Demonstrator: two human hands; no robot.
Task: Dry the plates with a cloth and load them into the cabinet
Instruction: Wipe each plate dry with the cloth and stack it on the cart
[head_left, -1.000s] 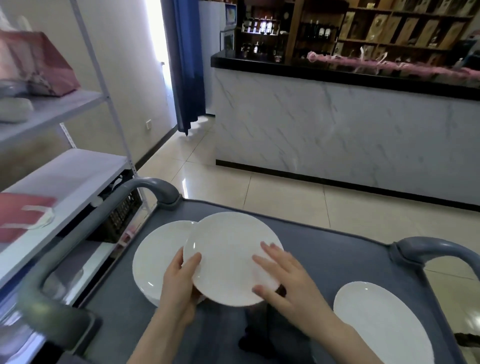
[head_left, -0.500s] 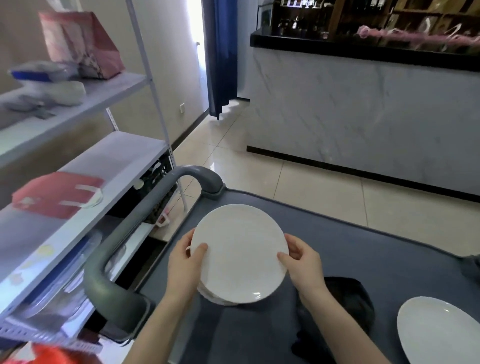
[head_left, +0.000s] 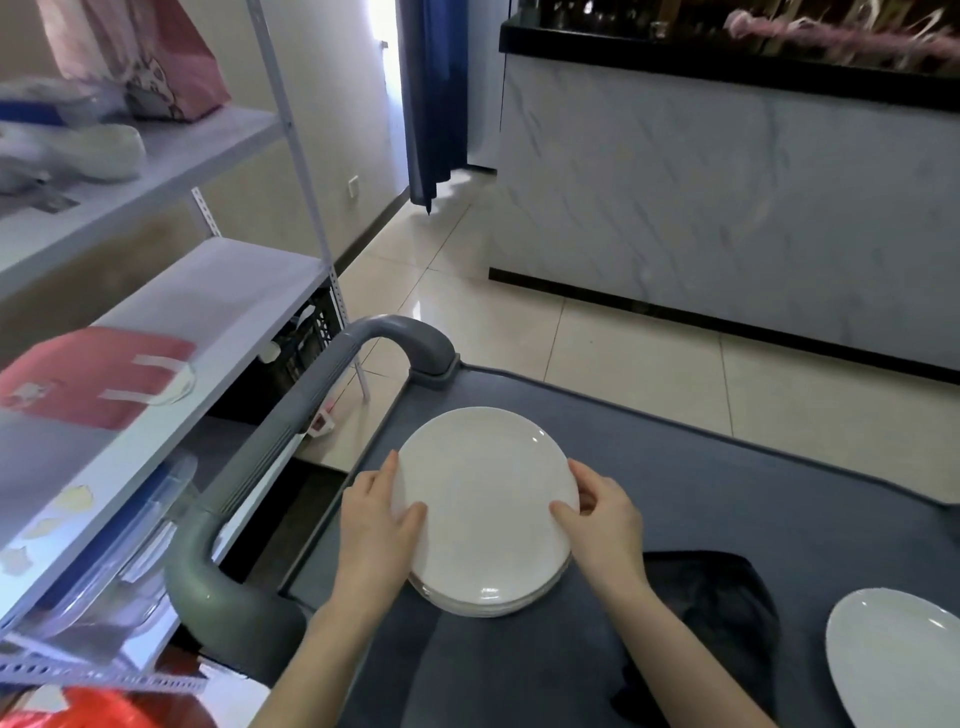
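Curled with the fingers (head_left: 410, 519) of the left hand (head_left: 376, 519) round the left rim of the stack of plates (head_left: 485, 499), thumb laid across the top face. Mirrored by the right hand (head_left: 602, 525) on the right rim, thumb on top, other fingers tucked down the side (tips hidden under the rim). Gripped from two opposite sides, probably to keep the pile squared up and to share its weight in one lift. Resting, as far as can be told, on the grey cart (head_left: 727, 493), near its left edge and close to the cart handle (head_left: 291, 447). Caught directly between the two hands, so no reach needed. Lying just to the right of the right forearm: a dark cloth (head_left: 722, 597), touched by neither hand, hinting at drying finished for this pile. Well apart at the near right corner: a single plate (head_left: 904, 660), alone and perhaps not yet wiped. Standing close by on the left: open shelving (head_left: 208, 291), likely serving as the cabinet.
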